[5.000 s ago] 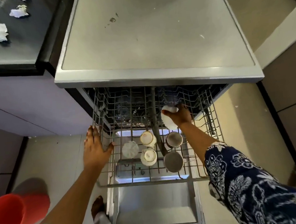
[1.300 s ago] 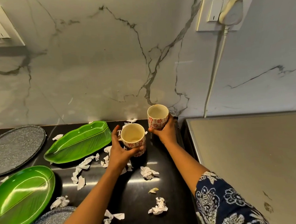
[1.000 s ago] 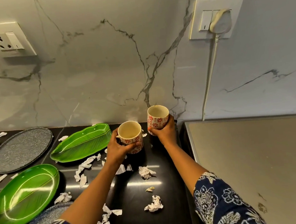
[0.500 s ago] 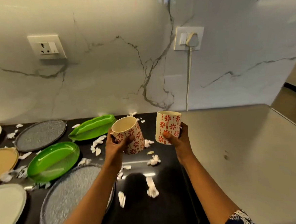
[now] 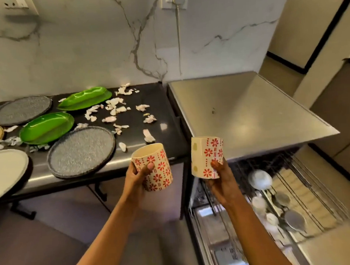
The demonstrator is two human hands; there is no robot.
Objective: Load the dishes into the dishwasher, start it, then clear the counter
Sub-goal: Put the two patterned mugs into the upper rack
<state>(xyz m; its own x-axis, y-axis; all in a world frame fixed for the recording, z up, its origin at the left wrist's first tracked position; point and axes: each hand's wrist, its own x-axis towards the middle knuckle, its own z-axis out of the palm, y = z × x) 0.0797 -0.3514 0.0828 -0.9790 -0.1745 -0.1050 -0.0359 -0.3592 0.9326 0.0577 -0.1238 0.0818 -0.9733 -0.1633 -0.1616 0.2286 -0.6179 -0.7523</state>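
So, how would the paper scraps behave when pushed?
The paper scraps look thin and crumpled, so probably light and floppy. Lying loose on the glossy counter, they would likely slide and scatter, not move together.

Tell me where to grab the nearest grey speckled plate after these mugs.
Grip the grey speckled plate by its near rim, coming from the front of the counter. It lies flat, and that rim sits at the front edge, perhaps over it, so fingers can probably slip underneath.
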